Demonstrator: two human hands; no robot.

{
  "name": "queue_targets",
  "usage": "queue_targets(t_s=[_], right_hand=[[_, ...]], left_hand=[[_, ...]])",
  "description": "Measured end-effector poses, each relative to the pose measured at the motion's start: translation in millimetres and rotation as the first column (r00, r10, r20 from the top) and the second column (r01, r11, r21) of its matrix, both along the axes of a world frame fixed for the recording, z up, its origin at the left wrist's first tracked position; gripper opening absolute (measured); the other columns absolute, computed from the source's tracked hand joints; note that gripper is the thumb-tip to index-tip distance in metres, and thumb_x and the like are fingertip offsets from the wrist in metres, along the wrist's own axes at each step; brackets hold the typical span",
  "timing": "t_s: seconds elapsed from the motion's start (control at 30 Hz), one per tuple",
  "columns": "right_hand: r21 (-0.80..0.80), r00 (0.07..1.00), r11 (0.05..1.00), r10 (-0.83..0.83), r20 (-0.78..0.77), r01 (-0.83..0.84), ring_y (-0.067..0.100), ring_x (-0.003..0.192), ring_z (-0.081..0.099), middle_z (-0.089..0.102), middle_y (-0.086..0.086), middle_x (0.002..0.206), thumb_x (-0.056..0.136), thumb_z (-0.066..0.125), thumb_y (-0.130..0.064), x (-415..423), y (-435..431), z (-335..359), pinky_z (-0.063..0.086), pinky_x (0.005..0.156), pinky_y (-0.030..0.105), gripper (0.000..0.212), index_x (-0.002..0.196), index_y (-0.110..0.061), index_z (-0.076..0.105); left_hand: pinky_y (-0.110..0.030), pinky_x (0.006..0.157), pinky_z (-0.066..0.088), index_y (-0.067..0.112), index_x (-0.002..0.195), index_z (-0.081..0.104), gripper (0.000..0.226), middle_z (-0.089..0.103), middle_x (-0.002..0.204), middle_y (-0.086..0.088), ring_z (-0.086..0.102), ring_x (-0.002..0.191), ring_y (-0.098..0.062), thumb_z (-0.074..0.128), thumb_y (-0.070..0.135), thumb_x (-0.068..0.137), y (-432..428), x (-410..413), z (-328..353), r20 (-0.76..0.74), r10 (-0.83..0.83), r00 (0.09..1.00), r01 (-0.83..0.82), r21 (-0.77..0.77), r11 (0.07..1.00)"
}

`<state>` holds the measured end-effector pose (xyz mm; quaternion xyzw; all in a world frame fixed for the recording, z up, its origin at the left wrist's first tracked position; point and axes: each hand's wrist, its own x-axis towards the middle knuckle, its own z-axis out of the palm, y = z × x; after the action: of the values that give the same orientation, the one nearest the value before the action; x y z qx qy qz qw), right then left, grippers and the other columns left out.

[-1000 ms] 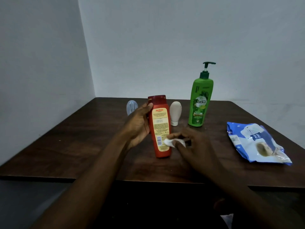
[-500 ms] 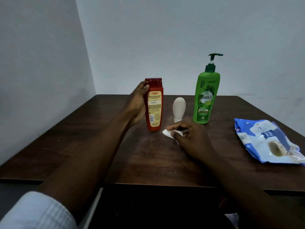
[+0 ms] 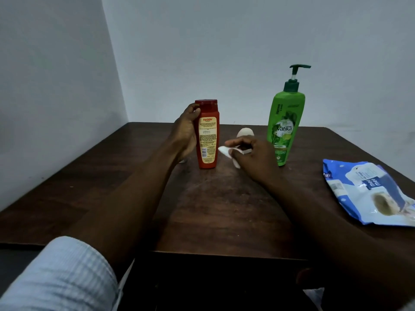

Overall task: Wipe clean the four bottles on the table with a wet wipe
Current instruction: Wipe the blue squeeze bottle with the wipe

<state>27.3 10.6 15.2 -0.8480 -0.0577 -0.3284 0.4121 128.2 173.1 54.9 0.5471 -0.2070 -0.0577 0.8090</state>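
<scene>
A red bottle (image 3: 207,135) with a yellow back label stands upright on the dark wooden table (image 3: 215,209). My left hand (image 3: 186,131) grips it from its left side, thumb near the cap. Just right of it my right hand (image 3: 253,157) pinches a small white wet wipe (image 3: 225,151) a short way from the bottle, apart from it. Behind my right hand the top of a small white bottle (image 3: 245,132) shows. A tall green pump bottle (image 3: 284,122) stands to the right. A fourth bottle is hidden behind my left hand.
A blue and white wet wipe pack (image 3: 368,194) lies flat near the table's right edge. Pale walls meet in a corner behind the table. The table's front edge runs below my forearms.
My left hand has carried the red bottle away from me and stood it on the table at the back. My right hand with the wipe followed it, in front of the white bottle.
</scene>
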Motion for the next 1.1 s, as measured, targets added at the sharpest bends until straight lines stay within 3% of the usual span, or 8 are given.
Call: queue_targets(t_s=[0.17,0.47,0.67,0.9,1.1], right_hand=[[0.036,0.995,0.999,-0.036,0.088,0.033,-0.014,0.081,0.064,0.072,-0.014,0.088,0.083,0.074,-0.006,13.2,-1.7,-6.5,0.044,0.073,0.001,0.017,0.096,-0.016,0.079],[0.059,0.999,0.997,-0.045,0.029,0.044,-0.008,0.086,0.066,0.074,-0.016,0.09,0.083,0.076,-0.012,15.7,-5.5,-18.0,0.045,0.073,0.0,0.017,0.095,-0.023,0.08],[0.08,1.0,0.997,0.001,0.023,-0.003,-0.018,0.083,0.062,0.071,-0.014,0.087,0.083,0.076,-0.01,16.4,-2.5,-17.9,0.041,0.073,-0.004,0.016,0.097,-0.019,0.079],[0.074,1.0,0.997,0.008,0.003,-0.008,-0.017,0.086,0.062,0.071,-0.017,0.088,0.084,0.076,-0.011,20.0,-2.0,-21.0,0.041,0.074,-0.005,0.017,0.098,-0.02,0.079],[0.064,1.0,0.998,0.002,0.005,-0.002,-0.011,0.09,0.063,0.073,-0.013,0.091,0.083,0.077,-0.012,20.5,0.1,-23.1,0.04,0.075,-0.005,0.017,0.099,-0.018,0.079]], left_hand=[[-0.049,0.098,0.05,0.009,0.129,0.052,0.03,0.063,0.113,-0.015,0.064,0.102,-0.028,0.034,0.017,0.107,1.8,9.1,-1.0,-0.009,0.015,1.0,-0.015,-0.027,1.0],[-0.049,0.098,0.05,0.011,0.127,0.052,0.028,0.065,0.109,-0.012,0.065,0.102,-0.026,0.034,0.018,0.107,-1.2,21.0,-3.2,0.003,-0.022,1.0,0.022,-0.044,0.999],[-0.049,0.1,0.049,0.013,0.124,0.054,0.027,0.065,0.113,-0.012,0.063,0.107,-0.028,0.036,0.017,0.106,-5.4,22.4,-4.2,0.008,-0.042,0.999,0.042,-0.046,0.998],[-0.049,0.101,0.048,0.011,0.129,0.052,0.03,0.066,0.11,-0.01,0.065,0.105,-0.025,0.035,0.018,0.106,-4.0,19.6,-3.8,0.017,-0.057,0.998,0.057,-0.026,0.998],[-0.05,0.1,0.049,0.014,0.12,0.058,0.028,0.068,0.107,-0.008,0.066,0.102,-0.025,0.034,0.019,0.106,-3.7,17.6,-4.8,0.031,-0.06,0.998,0.061,-0.021,0.998]])
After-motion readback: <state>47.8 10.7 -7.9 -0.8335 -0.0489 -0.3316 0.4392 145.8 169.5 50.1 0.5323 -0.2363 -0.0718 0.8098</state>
